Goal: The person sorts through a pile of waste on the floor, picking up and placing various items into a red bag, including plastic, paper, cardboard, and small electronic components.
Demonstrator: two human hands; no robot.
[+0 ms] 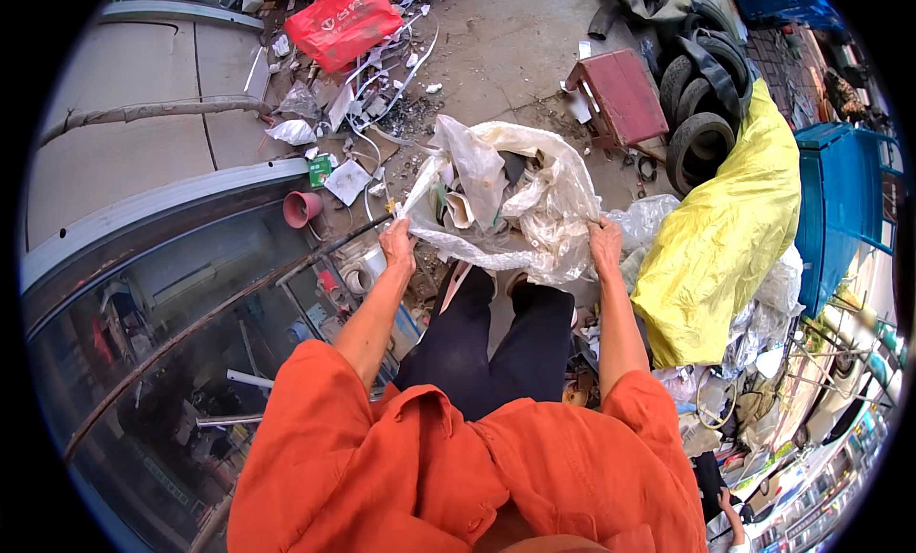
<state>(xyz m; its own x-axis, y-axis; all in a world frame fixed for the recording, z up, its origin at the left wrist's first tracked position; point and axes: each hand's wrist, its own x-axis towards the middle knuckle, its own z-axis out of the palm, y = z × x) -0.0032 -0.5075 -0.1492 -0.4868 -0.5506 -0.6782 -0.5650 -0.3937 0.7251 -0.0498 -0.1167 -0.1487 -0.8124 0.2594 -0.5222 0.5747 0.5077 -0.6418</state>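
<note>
Left hand point(399, 248) and right hand point(606, 246) are pinching the bag point(555, 205) at its eight and four o'clock edges, twelve o'clock from the legs point(445, 351). They are apparently spreading its mouth; the next move is probably calling for even tension.

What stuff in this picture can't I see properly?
All in the head view:
- Bottom of the white sack: hidden by its rim and the scraps inside.
- Some fingertips of the left hand and right hand: hidden by the sack's edge.
- Whatever is under the yellow sheet: the sheet covers it.
- Another person's arm, lower right: the rest is cut off at the edge.
</note>
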